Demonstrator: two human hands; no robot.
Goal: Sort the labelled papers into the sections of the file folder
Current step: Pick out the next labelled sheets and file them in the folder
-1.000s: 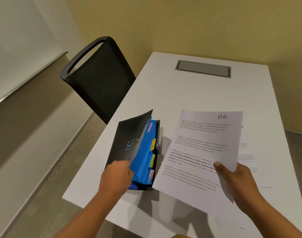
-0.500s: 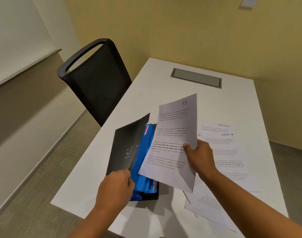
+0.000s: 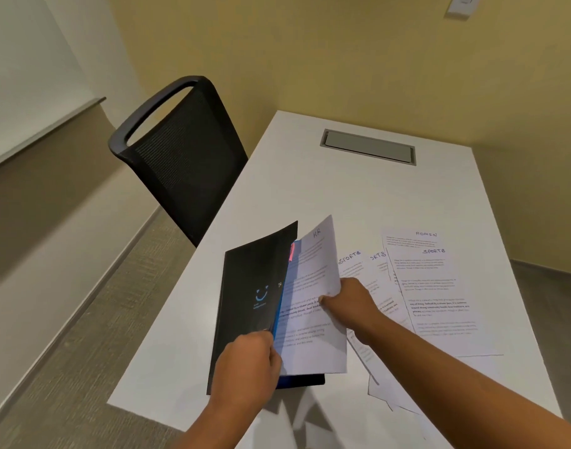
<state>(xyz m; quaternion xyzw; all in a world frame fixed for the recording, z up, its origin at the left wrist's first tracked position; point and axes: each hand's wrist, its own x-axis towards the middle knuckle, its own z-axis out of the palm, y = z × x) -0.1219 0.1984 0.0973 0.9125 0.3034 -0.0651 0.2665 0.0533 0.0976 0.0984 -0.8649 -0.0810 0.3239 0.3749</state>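
A black file folder (image 3: pixel 248 306) with blue inner sections lies at the table's near left. My left hand (image 3: pixel 245 367) grips its raised front cover near the lower edge. My right hand (image 3: pixel 349 303) pinches the right edge of a sheet labelled HR (image 3: pixel 310 315), whose left side sits inside the open folder, over the blue dividers. A pink tab (image 3: pixel 291 252) shows near the folder's top. Loose sheets labelled SPORTS (image 3: pixel 433 286) and ADMIN (image 3: pixel 425 235) lie spread to the right, partly under my right forearm.
The white table (image 3: pixel 310 189) has a grey cable hatch (image 3: pixel 368 146) at its far end. A black mesh chair (image 3: pixel 183 157) stands against the table's left side. A yellow wall runs behind, and the floor drops off left and right.
My right hand has carried the HR sheet leftward and down, from above the paper pile into the open folder. My left hand keeps hold of the cover.
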